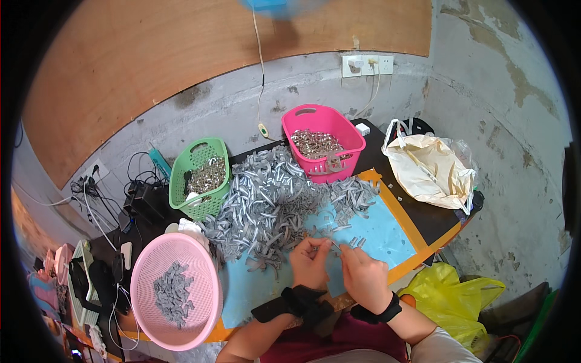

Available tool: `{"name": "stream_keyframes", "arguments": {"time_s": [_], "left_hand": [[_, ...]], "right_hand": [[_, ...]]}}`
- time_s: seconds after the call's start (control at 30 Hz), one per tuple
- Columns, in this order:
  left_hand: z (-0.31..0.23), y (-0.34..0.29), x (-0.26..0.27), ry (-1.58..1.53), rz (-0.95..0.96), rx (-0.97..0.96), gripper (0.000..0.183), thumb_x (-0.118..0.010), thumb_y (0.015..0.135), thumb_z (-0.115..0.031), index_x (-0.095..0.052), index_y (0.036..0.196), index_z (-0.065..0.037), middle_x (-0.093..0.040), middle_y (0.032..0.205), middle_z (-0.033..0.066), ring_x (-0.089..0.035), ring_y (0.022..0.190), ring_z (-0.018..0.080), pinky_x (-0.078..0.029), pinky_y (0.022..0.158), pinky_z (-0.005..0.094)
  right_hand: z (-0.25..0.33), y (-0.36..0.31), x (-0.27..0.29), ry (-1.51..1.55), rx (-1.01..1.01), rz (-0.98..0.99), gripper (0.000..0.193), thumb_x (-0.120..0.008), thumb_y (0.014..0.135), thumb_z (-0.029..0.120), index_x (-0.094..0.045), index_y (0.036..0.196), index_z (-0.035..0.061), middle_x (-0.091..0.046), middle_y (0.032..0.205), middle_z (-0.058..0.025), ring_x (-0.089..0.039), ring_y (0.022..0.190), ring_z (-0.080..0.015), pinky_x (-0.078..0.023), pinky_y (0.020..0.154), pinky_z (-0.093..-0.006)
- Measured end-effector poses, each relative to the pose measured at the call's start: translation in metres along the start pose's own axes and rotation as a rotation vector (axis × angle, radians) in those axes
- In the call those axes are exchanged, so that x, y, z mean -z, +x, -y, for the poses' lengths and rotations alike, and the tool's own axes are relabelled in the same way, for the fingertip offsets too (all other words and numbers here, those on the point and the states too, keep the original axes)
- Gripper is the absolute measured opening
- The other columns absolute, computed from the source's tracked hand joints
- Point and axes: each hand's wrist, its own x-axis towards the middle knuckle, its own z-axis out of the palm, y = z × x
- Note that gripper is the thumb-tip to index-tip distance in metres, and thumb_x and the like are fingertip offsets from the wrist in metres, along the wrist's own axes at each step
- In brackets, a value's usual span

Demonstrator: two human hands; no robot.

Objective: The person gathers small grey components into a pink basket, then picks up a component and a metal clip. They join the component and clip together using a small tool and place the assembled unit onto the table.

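Over the blue sheet (387,227), my left hand (310,261) and my right hand (367,277) are close together, fingers pinched. A small grey piece (335,244) shows between their fingertips; its exact kind is too small to tell. Just beyond the fingers lie a few small grey parts (357,241). Ahead and to the left spreads a big heap of curved silver-grey pieces (260,206), loosely piled on the table. A black band (378,311) wraps my right wrist, and a wider black one (296,304) the left.
A pink colander (142,266) at left holds small grey pieces. Behind the heap stand a green basket (219,151) and a bright pink basket (348,130) with shiny metal parts. A cream bag (417,160) sits at right; a yellow plastic bag (442,296) is below the table edge.
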Motion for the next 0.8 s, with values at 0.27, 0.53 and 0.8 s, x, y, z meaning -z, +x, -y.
{"name": "stream_keyframes", "arguments": {"time_s": [0.27, 0.53, 0.8], "left_hand": [[-0.017, 0.017, 0.014, -0.166, -0.012, -0.074, 0.005, -0.058, 0.085, -0.005, -0.057, 0.085, 0.001, -0.064, 0.081, 0.0075, -0.057, 0.070, 0.0081, -0.043, 0.066, 0.0203], [-0.019, 0.006, 0.013, -0.115, 0.245, -0.062, 0.006, -0.059, 0.085, -0.004, -0.056, 0.086, 0.001, -0.063, 0.082, 0.0072, -0.058, 0.075, 0.0091, -0.045, 0.069, 0.0207], [-0.026, 0.003, 0.011, -0.126, 0.410, -0.063, 0.004, -0.059, 0.083, 0.000, -0.057, 0.085, 0.003, -0.063, 0.081, 0.0083, -0.060, 0.075, 0.0107, -0.047, 0.069, 0.0224]], "right_hand": [[-0.010, 0.002, -0.001, 0.361, 0.024, 0.068, 0.014, -0.056, 0.082, 0.008, -0.052, 0.095, 0.0054, -0.057, 0.072, -0.0066, -0.058, 0.054, -0.0227, -0.044, 0.045, -0.0325], [-0.014, 0.013, 0.007, 0.774, -0.169, -0.017, 0.023, -0.065, 0.074, -0.004, -0.054, 0.093, 0.0035, -0.052, 0.072, -0.0014, -0.036, 0.048, -0.0052, -0.030, 0.044, -0.0200], [-0.012, 0.013, 0.003, 0.888, -0.225, -0.073, 0.025, -0.066, 0.072, -0.004, -0.058, 0.095, 0.0038, -0.058, 0.078, 0.0031, -0.033, 0.047, -0.0002, -0.027, 0.043, -0.0175]]}}
